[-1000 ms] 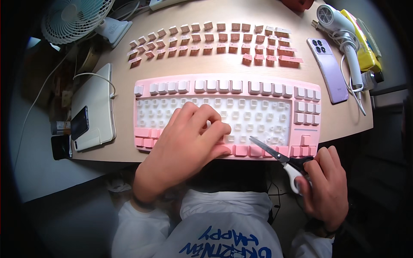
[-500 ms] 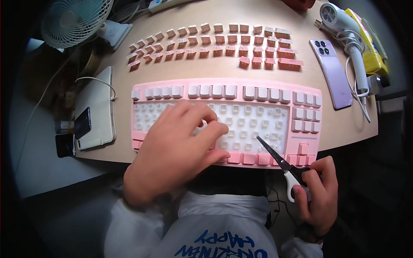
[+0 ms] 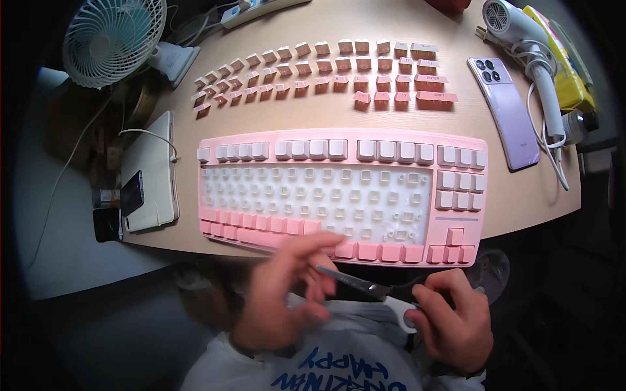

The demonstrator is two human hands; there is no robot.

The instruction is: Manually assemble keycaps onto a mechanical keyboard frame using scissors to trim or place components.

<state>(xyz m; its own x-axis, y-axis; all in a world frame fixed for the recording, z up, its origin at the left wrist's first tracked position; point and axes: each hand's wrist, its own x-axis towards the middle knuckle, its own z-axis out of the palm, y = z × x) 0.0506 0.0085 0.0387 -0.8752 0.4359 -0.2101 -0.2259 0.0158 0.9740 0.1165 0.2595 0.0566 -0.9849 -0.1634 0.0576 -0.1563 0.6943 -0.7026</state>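
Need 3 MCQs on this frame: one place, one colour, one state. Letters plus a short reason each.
1. Where do the loose keycaps lie?
A. in rows beyond the keyboard
B. inside the fan
C. on the phone

2. What colour is the keyboard frame?
A. black
B. pink
C. green

3. What does the right hand hold?
A. hair dryer
B. nothing
C. scissors

Answers: 1 A, the caps sit in rows on the desk past the keyboard's far edge. 2 B, its rim and bottom row are pink. 3 C, the scissors have their handle in that hand, blades pointing at the left hand.
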